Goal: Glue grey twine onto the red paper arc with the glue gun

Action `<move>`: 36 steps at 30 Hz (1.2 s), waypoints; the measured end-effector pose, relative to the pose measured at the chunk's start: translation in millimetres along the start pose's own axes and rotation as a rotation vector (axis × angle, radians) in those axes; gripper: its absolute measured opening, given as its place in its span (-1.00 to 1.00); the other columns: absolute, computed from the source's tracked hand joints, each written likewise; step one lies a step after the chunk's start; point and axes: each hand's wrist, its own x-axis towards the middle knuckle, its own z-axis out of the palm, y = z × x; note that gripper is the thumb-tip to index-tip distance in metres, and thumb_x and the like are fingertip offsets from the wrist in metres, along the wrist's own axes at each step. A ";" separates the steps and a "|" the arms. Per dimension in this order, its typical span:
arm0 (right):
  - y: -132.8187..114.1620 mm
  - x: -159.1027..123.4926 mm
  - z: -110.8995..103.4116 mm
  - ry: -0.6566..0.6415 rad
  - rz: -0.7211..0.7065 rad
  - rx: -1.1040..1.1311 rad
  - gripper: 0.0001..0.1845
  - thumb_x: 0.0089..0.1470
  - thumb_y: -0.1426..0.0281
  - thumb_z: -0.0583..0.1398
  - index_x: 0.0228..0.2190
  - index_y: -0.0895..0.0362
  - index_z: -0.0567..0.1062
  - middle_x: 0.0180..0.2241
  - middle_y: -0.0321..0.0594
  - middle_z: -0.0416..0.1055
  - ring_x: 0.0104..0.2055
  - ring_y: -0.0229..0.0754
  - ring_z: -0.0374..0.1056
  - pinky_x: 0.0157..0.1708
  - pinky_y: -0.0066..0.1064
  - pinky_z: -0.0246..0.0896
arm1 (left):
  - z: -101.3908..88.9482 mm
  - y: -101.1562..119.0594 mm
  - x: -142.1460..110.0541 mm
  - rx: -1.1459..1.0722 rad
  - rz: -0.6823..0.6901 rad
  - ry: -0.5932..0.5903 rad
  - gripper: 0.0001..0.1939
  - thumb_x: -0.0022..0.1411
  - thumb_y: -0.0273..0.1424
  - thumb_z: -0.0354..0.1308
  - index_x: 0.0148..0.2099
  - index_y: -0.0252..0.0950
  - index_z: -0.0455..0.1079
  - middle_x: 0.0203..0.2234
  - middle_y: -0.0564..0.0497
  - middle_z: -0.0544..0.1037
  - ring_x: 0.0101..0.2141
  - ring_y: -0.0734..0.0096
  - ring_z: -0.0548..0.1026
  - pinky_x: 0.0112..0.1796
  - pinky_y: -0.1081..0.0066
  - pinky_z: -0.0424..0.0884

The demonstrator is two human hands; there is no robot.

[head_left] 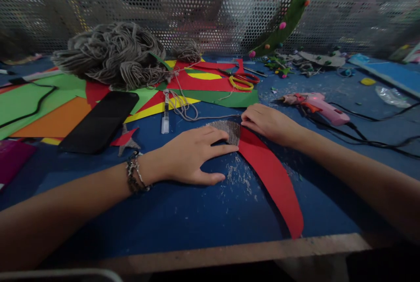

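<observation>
A curved red paper piece (273,172) lies on the blue table, its upper left part wrapped in rows of grey yarn (233,131). My left hand (193,155) rests flat with fingers spread, its fingertips pressing on the wrapped part. At the boundary between yarn and bare red, my right hand (267,122) has its fingers pinched together at the upper edge. From there a grey strand (210,118) runs left towards loose loops. The pinched fingertips hide whether the strand is between them.
A tangled grey yarn heap (114,54) sits at the back left, near a black phone (100,122) and coloured sheets (59,118). Scissors (243,81) lie behind my hands. A pink glue gun (323,106) with black cords is at right. A perforated metal screen (203,10) stands behind.
</observation>
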 end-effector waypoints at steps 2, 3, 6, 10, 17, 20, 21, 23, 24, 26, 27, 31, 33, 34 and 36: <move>-0.2 1.2 -0.5 -0.021 0.015 0.014 -0.78 0.17 0.37 -0.03 -0.46 0.11 0.31 -0.45 -0.14 0.34 -0.36 -0.16 0.23 -0.32 -0.34 0.12 | 0.8 -0.3 -0.2 -0.005 -0.005 0.005 -0.40 0.24 -0.08 -0.03 0.21 -0.32 0.19 0.06 -0.22 0.30 0.02 0.05 0.30 0.09 0.06 0.18; -0.2 1.7 -0.7 -0.032 0.021 0.021 -0.79 0.16 0.36 -0.03 -0.46 0.11 0.31 -0.46 -0.14 0.34 -0.36 -0.17 0.23 -0.32 -0.35 0.12 | 1.1 -0.4 -0.3 -0.005 -0.005 0.010 -0.39 0.23 -0.08 -0.03 0.21 -0.34 0.18 0.06 -0.22 0.30 0.02 0.05 0.30 0.09 0.07 0.18; 0.0 2.9 -1.0 -0.055 0.035 0.036 -0.79 0.16 0.36 -0.02 -0.46 0.12 0.31 -0.45 -0.14 0.35 -0.36 -0.16 0.24 -0.32 -0.35 0.12 | 0.7 -0.4 -0.4 0.004 0.011 0.007 -0.39 0.23 -0.08 -0.02 0.20 -0.35 0.20 0.06 -0.23 0.30 0.02 0.04 0.30 0.09 0.07 0.19; 0.5 3.9 -0.4 -0.058 0.048 0.047 -0.80 0.16 0.35 -0.02 -0.47 0.12 0.30 -0.45 -0.13 0.36 -0.36 -0.16 0.25 -0.32 -0.36 0.13 | -1.5 -0.6 0.3 0.018 0.027 0.001 -0.40 0.23 -0.09 0.00 0.20 -0.35 0.21 0.06 -0.24 0.30 0.02 0.02 0.30 0.08 0.09 0.19; 0.3 5.5 0.7 -0.041 0.057 0.048 -0.79 0.16 0.34 -0.01 -0.47 0.12 0.31 -0.45 -0.13 0.37 -0.36 -0.16 0.25 -0.32 -0.36 0.12 | -2.2 0.3 0.7 0.020 0.027 -0.011 -0.39 0.22 -0.07 0.01 0.20 -0.34 0.21 0.07 -0.24 0.29 0.04 0.04 0.28 0.08 0.10 0.19; -0.1 6.4 0.6 -0.046 0.065 0.049 -0.80 0.15 0.35 0.00 -0.47 0.12 0.31 -0.44 -0.12 0.37 -0.35 -0.16 0.26 -0.32 -0.36 0.13 | -0.9 -0.1 -0.1 0.016 0.019 -0.012 -0.38 0.23 -0.06 0.01 0.20 -0.33 0.21 0.09 -0.25 0.28 0.06 0.01 0.27 0.08 0.08 0.20; -0.3 6.5 0.4 -0.049 0.070 0.052 -0.81 0.14 0.36 0.01 -0.47 0.12 0.31 -0.44 -0.12 0.38 -0.35 -0.15 0.26 -0.32 -0.36 0.13 | -0.5 -0.3 -0.3 0.012 0.018 -0.009 -0.38 0.23 -0.05 0.01 0.21 -0.33 0.20 0.09 -0.26 0.27 0.06 0.00 0.27 0.07 0.08 0.20; -0.9 6.6 0.0 -0.051 0.083 0.061 -0.83 0.13 0.37 0.02 -0.48 0.12 0.30 -0.44 -0.12 0.37 -0.35 -0.16 0.27 -0.32 -0.37 0.12 | 0.1 -0.8 -0.4 -0.001 0.020 -0.003 -0.37 0.23 -0.05 0.02 0.20 -0.34 0.21 0.10 -0.27 0.27 0.06 -0.01 0.27 0.08 0.08 0.20; -1.4 6.5 -0.3 -0.050 0.091 0.070 -0.84 0.12 0.37 0.02 -0.48 0.12 0.30 -0.44 -0.12 0.37 -0.36 -0.16 0.27 -0.32 -0.37 0.12 | 0.2 -1.0 -0.4 -0.009 0.022 0.000 -0.37 0.23 -0.05 0.02 0.20 -0.35 0.21 0.11 -0.27 0.26 0.06 0.00 0.26 0.08 0.08 0.19; -2.3 6.2 -0.8 -0.042 0.104 0.094 -0.85 0.11 0.38 0.04 -0.48 0.12 0.29 -0.45 -0.14 0.36 -0.37 -0.18 0.25 -0.34 -0.39 0.11 | 0.1 -1.4 -0.3 -0.024 0.028 0.003 -0.37 0.23 -0.05 0.01 0.20 -0.36 0.20 0.13 -0.25 0.24 0.08 0.00 0.25 0.10 0.08 0.17; -2.8 6.2 -1.0 -0.036 0.111 0.111 -0.85 0.11 0.38 0.04 -0.48 0.12 0.29 -0.46 -0.16 0.35 -0.39 -0.19 0.24 -0.35 -0.40 0.10 | -0.1 -1.5 -0.4 -0.030 0.030 0.001 -0.37 0.23 -0.05 0.01 0.20 -0.36 0.20 0.14 -0.24 0.23 0.08 0.01 0.24 0.10 0.07 0.16; -4.0 7.5 -2.2 -0.041 0.149 0.188 -0.86 0.09 0.38 0.04 -0.49 0.13 0.30 -0.50 -0.22 0.32 -0.45 -0.25 0.18 -0.40 -0.44 0.04 | -1.3 -2.2 -0.2 -0.065 0.022 -0.010 -0.40 0.23 -0.04 0.01 0.19 -0.31 0.21 0.17 -0.18 0.22 0.10 0.03 0.21 0.11 0.08 0.14; -4.1 8.9 -3.1 -0.062 0.170 0.216 -0.86 0.08 0.39 0.05 -0.49 0.14 0.31 -0.52 -0.25 0.30 -0.48 -0.28 0.15 -0.43 -0.46 0.00 | -2.3 -2.9 1.5 -0.102 0.002 0.006 -0.41 0.24 -0.03 -0.02 0.17 -0.31 0.23 0.14 -0.15 0.26 0.08 0.08 0.23 0.11 0.12 0.15; -4.2 9.5 -3.7 -0.070 0.177 0.223 -0.86 0.08 0.40 0.05 -0.49 0.14 0.31 -0.53 -0.26 0.29 -0.50 -0.29 0.13 -0.44 -0.47 -0.02 | -3.0 -3.5 3.1 -0.116 -0.012 0.017 -0.41 0.26 -0.02 -0.05 0.17 -0.32 0.23 0.12 -0.15 0.29 0.07 0.10 0.25 0.10 0.14 0.16; -4.5 10.7 -4.9 -0.081 0.184 0.224 -0.87 0.06 0.41 0.06 -0.49 0.15 0.32 -0.54 -0.28 0.28 -0.51 -0.30 0.11 -0.46 -0.48 -0.04 | -4.1 -5.2 8.1 -0.113 -0.037 0.027 -0.39 0.31 -0.02 -0.16 0.17 -0.37 0.22 0.08 -0.18 0.33 0.04 0.12 0.28 0.08 0.17 0.19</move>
